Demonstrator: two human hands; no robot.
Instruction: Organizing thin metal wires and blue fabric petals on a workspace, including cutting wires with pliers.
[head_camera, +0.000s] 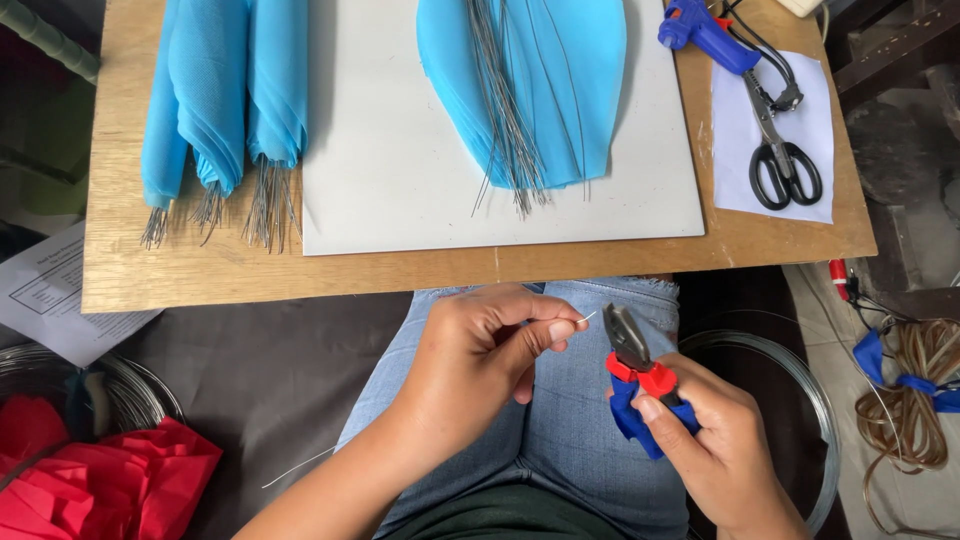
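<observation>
Two hands work over denim-clad knees: left hand (480, 350) fingers pinch thin wire (585, 318); right hand (715, 445) grips red-and-blue pliers (640, 375). Far off, blue fabric petals (525, 85) with wire stems lie on the wooden worktop (400, 270).

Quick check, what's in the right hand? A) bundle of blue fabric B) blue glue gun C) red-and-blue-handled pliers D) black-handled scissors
C: the right hand grips the red-and-blue-handled pliers, metal nose pointing toward the thin wire end pinched by the left hand.

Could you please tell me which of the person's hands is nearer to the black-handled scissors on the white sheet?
The right hand, holding the pliers, lies below the scissors, on their side. The left hand, pinching a thin wire, is farther left.
</observation>
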